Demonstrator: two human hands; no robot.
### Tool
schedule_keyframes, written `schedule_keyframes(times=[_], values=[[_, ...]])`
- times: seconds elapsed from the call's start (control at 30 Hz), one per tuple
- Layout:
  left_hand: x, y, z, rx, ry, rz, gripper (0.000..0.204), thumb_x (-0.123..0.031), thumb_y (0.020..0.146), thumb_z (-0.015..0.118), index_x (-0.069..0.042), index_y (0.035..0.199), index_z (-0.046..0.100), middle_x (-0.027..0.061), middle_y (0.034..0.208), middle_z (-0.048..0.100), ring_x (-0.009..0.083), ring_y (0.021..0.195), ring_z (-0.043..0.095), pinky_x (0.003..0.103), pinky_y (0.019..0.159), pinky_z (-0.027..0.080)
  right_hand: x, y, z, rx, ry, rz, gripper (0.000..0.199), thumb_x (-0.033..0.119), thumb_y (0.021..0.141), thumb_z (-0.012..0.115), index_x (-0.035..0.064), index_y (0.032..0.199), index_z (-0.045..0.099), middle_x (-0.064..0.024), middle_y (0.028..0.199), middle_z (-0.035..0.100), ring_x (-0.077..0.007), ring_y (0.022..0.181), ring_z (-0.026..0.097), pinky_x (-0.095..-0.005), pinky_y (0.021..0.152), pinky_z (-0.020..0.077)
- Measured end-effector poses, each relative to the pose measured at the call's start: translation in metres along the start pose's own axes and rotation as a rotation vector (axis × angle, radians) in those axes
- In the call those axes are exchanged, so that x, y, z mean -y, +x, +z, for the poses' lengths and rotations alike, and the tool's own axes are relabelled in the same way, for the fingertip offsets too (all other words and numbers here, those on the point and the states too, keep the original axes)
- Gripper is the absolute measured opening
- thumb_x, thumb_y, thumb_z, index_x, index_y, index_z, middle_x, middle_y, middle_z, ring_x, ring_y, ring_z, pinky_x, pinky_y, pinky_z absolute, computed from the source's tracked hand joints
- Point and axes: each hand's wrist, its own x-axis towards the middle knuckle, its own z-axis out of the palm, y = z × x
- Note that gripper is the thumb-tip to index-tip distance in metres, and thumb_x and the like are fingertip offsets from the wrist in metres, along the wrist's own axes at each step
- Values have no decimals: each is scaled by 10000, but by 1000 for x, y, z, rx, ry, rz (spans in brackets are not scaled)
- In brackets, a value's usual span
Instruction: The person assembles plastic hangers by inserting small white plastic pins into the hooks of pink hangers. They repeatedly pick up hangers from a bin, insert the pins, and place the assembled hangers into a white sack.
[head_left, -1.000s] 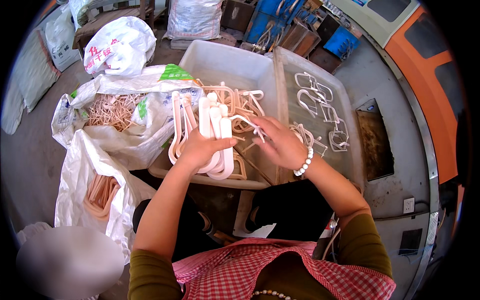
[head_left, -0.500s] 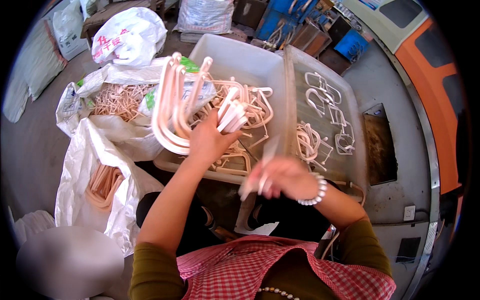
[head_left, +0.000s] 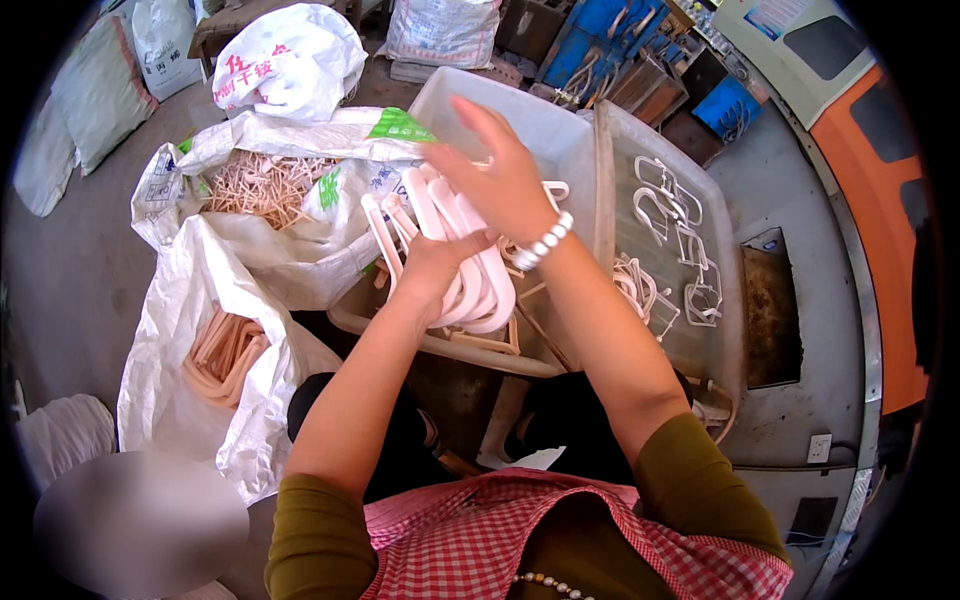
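Pale pink, U-shaped plastic handles are bunched together, with my left hand closed around their near side. Their curved bends face me and their straight ends point away. Over the far ends is my right hand, its fingers stretched out and slightly blurred. It seems to touch the bundle, though its palm side is hidden. Below both hands is a translucent white plastic tub with more pink pieces in it, mostly covered by my hands and the bundle.
To the left, one white woven sack holds pink curved handles, and another holds thin pink scraps. On the right, a second tub contains pale plastic frames. Beyond it stands an orange-and-grey machine.
My right hand has moved up from near my knees to the bundle; the blurred pale piece in it is no longer visible there. The bundle has turned and shifted right in my left hand.
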Motion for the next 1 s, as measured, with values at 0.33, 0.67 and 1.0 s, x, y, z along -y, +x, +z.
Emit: schedule_keyframes(times=[0.33, 0.67, 1.0], values=[[14, -12, 10, 153, 65, -58, 388, -195, 882, 645, 34, 1171, 526, 123, 1054, 611, 184, 943, 603, 331, 783, 517, -59, -121, -26, 309, 892, 736, 508, 211, 881, 640, 18, 1298, 423, -107, 1240, 530, -201, 1121, 544, -353, 956, 456], [14, -15, -1, 291, 79, -175, 250, -63, 871, 604, 44, 1087, 539, 166, 949, 644, 256, 882, 648, 367, 719, 568, -34, -149, -97, 304, 455, 882, 483, 84, 848, 640, -36, 1270, 437, -139, 989, 644, -162, 762, 647, -254, 640, 544], [14, -12, -6, 313, -352, -219, 634, -581, 904, 434, 2, 1137, 520, 141, 992, 613, 245, 917, 609, 368, 819, 499, -6, -163, -137, 571, -1033, -677, 347, 120, 707, 585, 100, 1052, 552, -33, 890, 568, -203, 822, 552, -339, 822, 433]])
